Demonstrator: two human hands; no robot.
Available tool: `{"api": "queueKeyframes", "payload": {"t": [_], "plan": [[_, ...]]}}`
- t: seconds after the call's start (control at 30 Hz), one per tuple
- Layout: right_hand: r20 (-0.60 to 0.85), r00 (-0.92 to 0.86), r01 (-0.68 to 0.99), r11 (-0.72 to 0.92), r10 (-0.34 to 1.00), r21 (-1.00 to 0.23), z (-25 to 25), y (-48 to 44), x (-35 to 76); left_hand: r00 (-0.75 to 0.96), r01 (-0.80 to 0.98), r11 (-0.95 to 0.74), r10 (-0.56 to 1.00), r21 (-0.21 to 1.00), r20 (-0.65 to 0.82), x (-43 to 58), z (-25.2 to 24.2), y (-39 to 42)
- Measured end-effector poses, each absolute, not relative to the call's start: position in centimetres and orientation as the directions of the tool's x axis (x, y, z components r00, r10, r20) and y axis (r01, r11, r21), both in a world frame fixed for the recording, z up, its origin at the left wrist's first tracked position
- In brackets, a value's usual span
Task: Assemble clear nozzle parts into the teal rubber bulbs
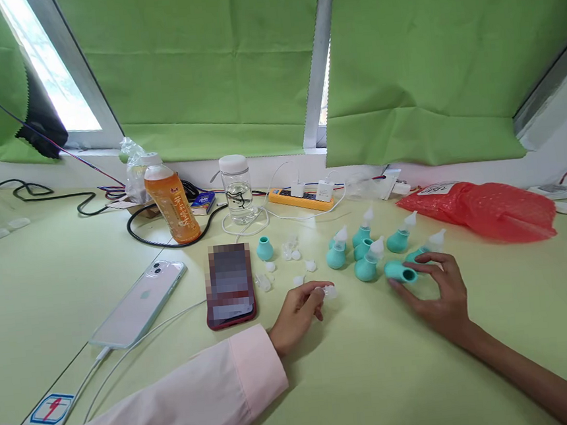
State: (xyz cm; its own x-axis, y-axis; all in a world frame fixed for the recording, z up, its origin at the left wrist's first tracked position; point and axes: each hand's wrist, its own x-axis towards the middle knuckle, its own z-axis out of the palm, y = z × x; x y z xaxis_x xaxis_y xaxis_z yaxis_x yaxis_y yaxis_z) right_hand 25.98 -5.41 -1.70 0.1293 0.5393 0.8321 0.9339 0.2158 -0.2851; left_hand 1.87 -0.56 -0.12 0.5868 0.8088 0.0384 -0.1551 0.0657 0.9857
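My left hand (299, 313) pinches a small translucent plastic nozzle piece (329, 292) just above the table. On the right, my right hand (439, 295) has thumb and fingers around a teal rubber bulb (398, 272), tilted so its dark open mouth faces right. Behind it stand several teal bulbs with clear nozzles, among them one assembled nasal aspirator (368, 268). Among these is a bulb without a nozzle (365, 250). Another open bulb (265, 248) stands to the left, near loose clear plastic parts (291, 250) and a small white piece (310, 265).
A red-cased phone (230, 286) and a pale phone (140, 304) with a white cable lie at left. Behind them stand an orange drink bottle (172, 202) and a clear water bottle (238, 193). A yellow power strip (301, 199) and red plastic bag (486, 208) lie along the back.
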Motion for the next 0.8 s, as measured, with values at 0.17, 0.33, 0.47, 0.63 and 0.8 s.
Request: {"api": "queueKeyframes", "payload": {"t": [0.17,0.33,0.47,0.63,0.8], "plan": [[0.711,-0.264,0.773,0.584,0.652,-0.249,-0.9,-7.0,22.1,0.601,-0.219,0.086,0.796,0.972,0.065,1.9,0.2,-0.5],[0.603,-0.212,0.850,0.450,0.769,-0.274,-0.5,-5.9,20.0,0.585,-0.234,0.166,0.811,0.958,0.002,1.9,0.5,-0.5],[0.556,-0.221,0.872,0.418,0.801,-0.256,-0.5,-5.1,19.7,0.653,-0.186,0.173,0.757,0.967,-0.009,1.8,0.5,-0.5],[0.539,-0.276,0.873,0.442,0.796,-0.206,-0.8,-5.1,19.4,0.692,-0.084,0.021,0.721,0.996,0.043,1.8,0.3,-0.2],[0.545,-0.291,0.881,0.442,0.787,-0.168,-0.9,-5.1,19.2,0.755,-0.022,-0.109,0.650,0.994,0.087,1.6,0.4,-0.2]]}}
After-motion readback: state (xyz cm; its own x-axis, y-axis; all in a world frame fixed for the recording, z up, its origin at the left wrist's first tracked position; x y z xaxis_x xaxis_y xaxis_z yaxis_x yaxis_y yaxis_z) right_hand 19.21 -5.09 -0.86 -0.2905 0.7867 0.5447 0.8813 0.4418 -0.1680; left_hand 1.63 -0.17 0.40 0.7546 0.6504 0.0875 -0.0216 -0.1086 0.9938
